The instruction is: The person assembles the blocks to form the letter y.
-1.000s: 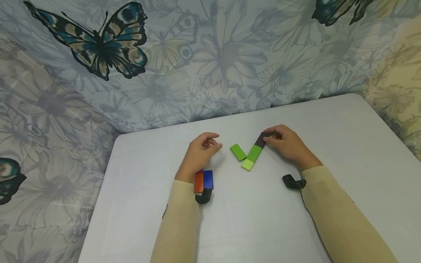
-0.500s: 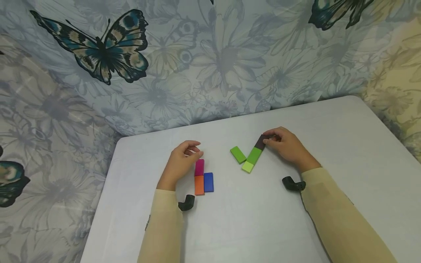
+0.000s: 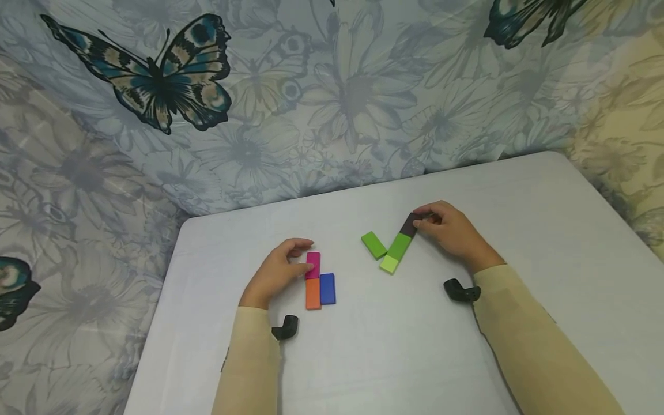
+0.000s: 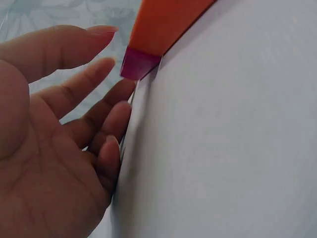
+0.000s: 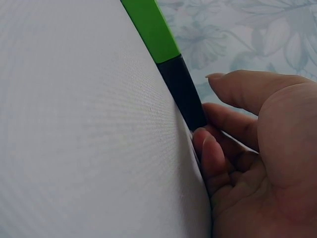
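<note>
Blocks (image 3: 313, 294) in two groups on table (image 3: 389, 346), one green block (image 3: 374, 245) out of line.
Left hand (image 3: 275, 271) relaxed, empty, beside pink block (image 3: 313, 258); right hand (image 3: 448, 230) loosely curved at dark block (image 3: 407, 227), thumb free.

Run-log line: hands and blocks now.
left hand: by magenta block; right hand: at dark block; orange block: adjoining magenta block; blue block: beside orange block

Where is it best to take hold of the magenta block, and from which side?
Probably by the long edges of its far half, coming from above and the left. The magenta block lies flat, its near end against the orange block, and the blue block sits close to its near right corner, so the far half looks freer. The left hand is to its left.
</note>
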Tool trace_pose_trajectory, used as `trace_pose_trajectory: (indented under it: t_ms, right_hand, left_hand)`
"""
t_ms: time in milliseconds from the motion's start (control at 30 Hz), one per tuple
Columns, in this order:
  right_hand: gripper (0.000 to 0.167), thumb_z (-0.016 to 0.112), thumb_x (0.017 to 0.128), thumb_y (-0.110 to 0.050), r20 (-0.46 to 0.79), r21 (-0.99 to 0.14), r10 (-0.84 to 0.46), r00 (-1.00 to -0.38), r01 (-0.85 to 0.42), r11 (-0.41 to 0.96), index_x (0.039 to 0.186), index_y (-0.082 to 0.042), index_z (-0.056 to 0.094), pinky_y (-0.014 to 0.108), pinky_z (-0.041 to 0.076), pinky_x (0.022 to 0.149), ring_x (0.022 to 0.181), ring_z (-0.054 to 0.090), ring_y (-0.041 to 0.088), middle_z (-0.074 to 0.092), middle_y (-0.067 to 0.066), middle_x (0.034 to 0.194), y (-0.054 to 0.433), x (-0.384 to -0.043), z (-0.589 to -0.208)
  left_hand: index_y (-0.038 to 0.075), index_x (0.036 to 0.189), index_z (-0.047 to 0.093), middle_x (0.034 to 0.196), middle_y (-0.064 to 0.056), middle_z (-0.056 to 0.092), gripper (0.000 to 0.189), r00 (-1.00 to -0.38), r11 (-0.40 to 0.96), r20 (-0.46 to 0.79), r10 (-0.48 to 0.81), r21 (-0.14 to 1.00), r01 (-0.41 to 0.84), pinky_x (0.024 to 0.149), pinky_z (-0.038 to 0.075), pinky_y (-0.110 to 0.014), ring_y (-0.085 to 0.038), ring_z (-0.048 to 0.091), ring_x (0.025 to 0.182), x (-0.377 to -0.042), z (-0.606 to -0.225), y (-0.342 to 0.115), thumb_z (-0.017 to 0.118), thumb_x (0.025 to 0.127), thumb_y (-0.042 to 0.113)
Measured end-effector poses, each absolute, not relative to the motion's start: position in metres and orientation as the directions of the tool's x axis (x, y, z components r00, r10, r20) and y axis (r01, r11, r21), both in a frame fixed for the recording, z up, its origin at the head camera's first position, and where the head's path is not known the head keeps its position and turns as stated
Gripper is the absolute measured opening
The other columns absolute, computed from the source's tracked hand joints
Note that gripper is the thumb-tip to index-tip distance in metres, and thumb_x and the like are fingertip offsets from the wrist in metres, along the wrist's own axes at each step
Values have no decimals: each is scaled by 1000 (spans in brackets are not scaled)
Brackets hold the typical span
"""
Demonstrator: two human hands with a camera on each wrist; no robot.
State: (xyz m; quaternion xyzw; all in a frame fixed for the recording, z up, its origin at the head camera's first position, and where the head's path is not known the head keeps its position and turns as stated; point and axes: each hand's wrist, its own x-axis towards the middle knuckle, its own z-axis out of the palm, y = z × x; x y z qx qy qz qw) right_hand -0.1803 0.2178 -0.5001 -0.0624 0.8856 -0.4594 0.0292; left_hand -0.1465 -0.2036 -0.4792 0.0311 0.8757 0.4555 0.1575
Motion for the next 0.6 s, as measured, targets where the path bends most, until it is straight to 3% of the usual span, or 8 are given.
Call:
trace_pose_trajectory:
  t_ms: [200, 600]
  right_hand:
    - [38, 70, 109, -26, 3, -817, -138, -990, -82, 571, 138, -2, 70, 48, 42, 92, 106, 53, 31, 62, 17, 123, 217, -180, -499]
    - [39, 70, 109, -28, -2, -812, -135, -991, -78, 579, 138, -3, 70, 48, 42, 92, 106, 53, 30, 62, 16, 123, 216, -180, -498]
  left_hand:
    - [30, 143, 68, 141, 4, 62, 55, -935, 552, -232, 270, 833, -47, 119, 37, -48, -20, 52, 135, -144, -486, -215, 79, 92, 12]
    - [26, 144, 70, 142, -2, 62, 60, -907, 466, -231, 352, 884, -44, 120, 31, -56, -26, 49, 138, -143, -488, -219, 80, 89, 4]
